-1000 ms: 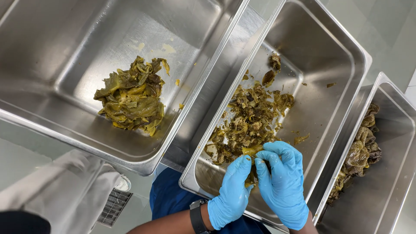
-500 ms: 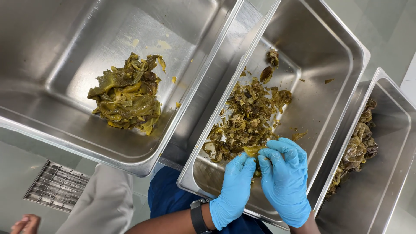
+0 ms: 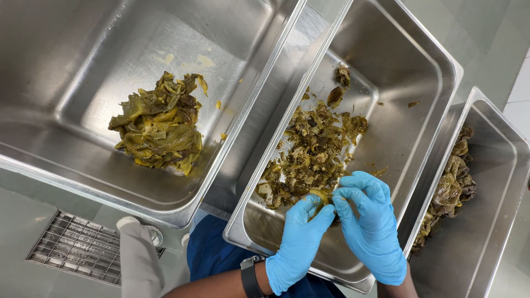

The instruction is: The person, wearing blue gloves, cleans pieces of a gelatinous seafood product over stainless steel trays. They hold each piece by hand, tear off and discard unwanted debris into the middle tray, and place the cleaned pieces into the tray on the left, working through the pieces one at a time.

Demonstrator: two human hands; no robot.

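Three rectangular stainless steel pans over a pale grey-green floor; slotted metal floor drain grate (image 3: 77, 248) lower left. Centre pan (image 3: 408, 72): left hand (image 3: 301, 243) and right hand (image 3: 372, 226), blue-gloved, fingertips together pinching a yellow-green roasted pepper piece (image 3: 322, 196) at the dark scraps pile (image 3: 312, 154). Upper-left pan (image 3: 72, 60) holds peeled olive-green peppers (image 3: 157, 127); right pan (image 3: 497, 221), brownish ones.

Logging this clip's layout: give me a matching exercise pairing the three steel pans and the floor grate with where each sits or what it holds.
Things:
1. left pan
2. middle pan
3. right pan
4. floor grate

Descriptions:
A. dark wrinkled pieces along its left wall
B. bottom left, below the pans
C. compact heap of flat yellow-green pieces
D. scattered brown-green scraps, both gloved hands over it

Pairs: 1-C, 2-D, 3-A, 4-B
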